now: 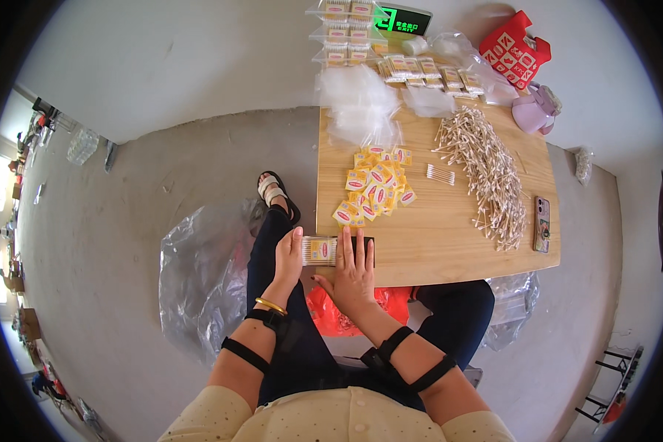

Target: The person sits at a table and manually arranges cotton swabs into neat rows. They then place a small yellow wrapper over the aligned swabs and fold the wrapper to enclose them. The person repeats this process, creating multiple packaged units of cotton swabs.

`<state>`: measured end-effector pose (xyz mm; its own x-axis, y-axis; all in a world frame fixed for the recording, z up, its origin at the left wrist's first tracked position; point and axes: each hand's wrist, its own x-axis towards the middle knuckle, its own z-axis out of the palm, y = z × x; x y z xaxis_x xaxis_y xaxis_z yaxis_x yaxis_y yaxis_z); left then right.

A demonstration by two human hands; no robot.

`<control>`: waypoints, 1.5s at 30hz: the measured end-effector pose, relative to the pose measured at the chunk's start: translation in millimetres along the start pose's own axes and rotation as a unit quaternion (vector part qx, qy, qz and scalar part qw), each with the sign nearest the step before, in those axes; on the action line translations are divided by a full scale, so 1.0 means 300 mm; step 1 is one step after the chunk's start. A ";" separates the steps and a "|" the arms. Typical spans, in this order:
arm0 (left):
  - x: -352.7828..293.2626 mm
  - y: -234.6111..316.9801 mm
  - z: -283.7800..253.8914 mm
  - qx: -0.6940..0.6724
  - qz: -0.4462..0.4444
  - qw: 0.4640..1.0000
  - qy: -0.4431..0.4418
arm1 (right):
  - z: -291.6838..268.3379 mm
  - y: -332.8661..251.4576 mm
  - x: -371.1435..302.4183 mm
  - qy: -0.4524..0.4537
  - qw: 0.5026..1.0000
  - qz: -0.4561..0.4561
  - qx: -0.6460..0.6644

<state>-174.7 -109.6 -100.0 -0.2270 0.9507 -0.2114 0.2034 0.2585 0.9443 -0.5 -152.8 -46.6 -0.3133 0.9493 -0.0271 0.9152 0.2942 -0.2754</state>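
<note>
A small clear packet of cotton swabs (pixel 319 251) with a yellow and white label juts past the table's left front corner. My left hand (pixel 289 259) is closed on its outer end. Fingers stretched out, my right hand (pixel 355 274) lies flat over a black object (pixel 369 251) at the packet's inner end; most of that object is hidden beneath it. Just beyond my hands is a heap of yellow and white labels (pixel 376 186). To the right, a short row of cotton swabs (pixel 440 174) lies beside a large pile of loose cotton swabs (pixel 486 173).
Clear plastic bags (pixel 361 103) are stacked at the back left of the wooden table (pixel 435 250). Filled swab packets (pixel 420 70), a red bag (pixel 514 50) and a pink jug (pixel 535 110) stand along the back. A phone (pixel 541 225) lies near the right edge.
</note>
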 end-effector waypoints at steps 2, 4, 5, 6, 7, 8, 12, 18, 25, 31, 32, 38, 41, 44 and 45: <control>0.006 -0.021 -0.013 -0.006 -0.011 1.000 -0.014 | -0.002 -0.006 -0.003 -0.008 1.000 0.002 -0.008; 0.015 -0.024 -0.006 -0.005 -0.007 1.000 -0.017 | -0.006 -0.002 0.002 -0.008 1.000 0.006 -0.012; 0.015 -0.026 -0.003 -0.004 -0.005 1.000 -0.020 | 0.001 -0.002 0.002 -0.007 1.000 0.008 -0.011; 0.015 -0.030 -0.003 -0.010 0.001 1.000 -0.017 | 0.006 0.002 0.000 -0.005 1.000 0.012 -0.011; 0.020 -0.044 0.002 -0.020 0.009 1.000 -0.016 | -0.004 0.004 0.001 -0.017 1.000 0.012 -0.009; 0.024 -0.057 -0.009 -0.043 0.000 0.999 -0.013 | -0.009 -0.011 0.004 -0.029 0.999 0.013 -0.007; 0.040 -0.034 -0.060 -0.055 -0.075 0.993 -0.073 | -0.049 0.044 -0.003 0.003 0.998 -0.013 0.054; 0.047 0.098 -0.090 0.027 0.082 0.996 0.033 | -0.126 0.350 0.008 0.221 0.947 0.044 0.227; -0.089 0.426 0.223 0.085 0.185 0.973 -0.110 | -0.224 0.802 0.175 0.311 0.918 0.174 0.177; -0.100 0.485 0.463 0.084 0.208 0.946 -0.235 | -0.237 0.881 0.305 0.300 0.938 0.133 0.112; -0.099 0.496 0.491 0.081 0.190 0.947 -0.245 | -0.231 0.885 0.305 0.289 0.943 0.131 0.101; -0.040 0.502 0.584 0.142 0.275 0.918 -0.249 | -0.202 0.860 0.238 0.246 0.956 0.122 0.101; -0.031 0.492 0.626 0.225 0.331 0.895 -0.196 | -0.206 0.820 0.169 0.229 0.960 0.109 0.117; 0.010 0.458 0.674 0.351 0.419 0.821 -0.165 | -0.222 0.776 0.099 0.214 0.964 0.090 0.133; 0.021 0.442 0.693 0.390 0.424 0.799 -0.171 | -0.223 0.771 0.078 0.208 0.965 0.084 0.134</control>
<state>49.0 -33.5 -28.5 0.5541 0.7974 0.2390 0.7084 -0.6025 0.3677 220.8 -55.1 -46.5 0.0138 0.9600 0.2795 0.8279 0.1458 -0.5415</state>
